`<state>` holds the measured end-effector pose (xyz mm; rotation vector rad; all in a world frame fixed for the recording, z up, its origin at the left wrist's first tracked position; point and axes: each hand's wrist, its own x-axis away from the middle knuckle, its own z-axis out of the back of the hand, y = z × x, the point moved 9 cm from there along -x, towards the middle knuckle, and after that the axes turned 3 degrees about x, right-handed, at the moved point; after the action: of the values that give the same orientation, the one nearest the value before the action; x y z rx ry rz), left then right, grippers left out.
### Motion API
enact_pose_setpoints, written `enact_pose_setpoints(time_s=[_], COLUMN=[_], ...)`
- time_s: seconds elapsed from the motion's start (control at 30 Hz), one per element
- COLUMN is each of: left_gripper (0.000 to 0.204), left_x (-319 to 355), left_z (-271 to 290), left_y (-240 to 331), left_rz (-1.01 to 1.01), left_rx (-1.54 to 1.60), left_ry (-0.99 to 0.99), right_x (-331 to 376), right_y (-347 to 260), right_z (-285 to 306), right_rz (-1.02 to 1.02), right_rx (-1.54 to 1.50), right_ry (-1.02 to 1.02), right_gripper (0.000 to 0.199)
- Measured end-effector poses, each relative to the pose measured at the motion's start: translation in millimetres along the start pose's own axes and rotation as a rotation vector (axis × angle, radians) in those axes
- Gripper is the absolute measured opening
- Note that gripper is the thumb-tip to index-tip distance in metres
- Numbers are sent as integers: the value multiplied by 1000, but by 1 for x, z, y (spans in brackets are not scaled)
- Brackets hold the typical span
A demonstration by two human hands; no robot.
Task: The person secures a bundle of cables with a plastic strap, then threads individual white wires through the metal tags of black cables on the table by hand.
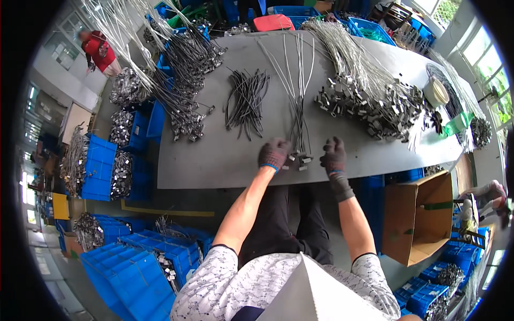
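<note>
A small bunch of wire cables with metal clip ends [297,115] lies on the grey table [214,160], its clips between the 2 gloved hands. The left hand [273,153] rests fingers-down touching the clips; the right hand [334,156] sits just beside them, fingers loosely spread, gripping nothing.

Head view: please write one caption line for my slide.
Two gloved hands, left hand and right hand, rest on a grey table at a small bunch of wires with metal clips.

Bare table [214,160] left of left hand [273,154]; clip pile [375,107] (far right) blocks.
</note>
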<state>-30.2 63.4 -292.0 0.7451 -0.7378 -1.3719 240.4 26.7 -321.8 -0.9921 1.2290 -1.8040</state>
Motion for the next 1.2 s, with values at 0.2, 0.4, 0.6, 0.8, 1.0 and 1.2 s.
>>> enact_pose_setpoints(time_s=[0.2,0.4,0.6,0.8,1.0,1.2], left_gripper=[52,51,36,16,9,8], left_x=[-74,-133,-94,13,94,142], left_z=[43,11,9,-13,-53,-156], left_y=[-94,-157,-166,-117,-36,16], left_rz=[346,301,468,774,798,763], left_rx=[-558,-477,-12,1173,1626,1457], left_ry=[96,132,-49,-338,-433,-604], right_x=[-117,-217,-183,-44,171,211], right_y=[11,5,71,114,177,183], right_z=[-44,-22,13,94,123,116], right_rz=[-319,583,435,418,-423,-347], right_rx=[-578,321,1098,638,-123,341], right_ry=[-338,-74,-58,-279,-345,-139], right_gripper=[37,24,21,24,20,26])
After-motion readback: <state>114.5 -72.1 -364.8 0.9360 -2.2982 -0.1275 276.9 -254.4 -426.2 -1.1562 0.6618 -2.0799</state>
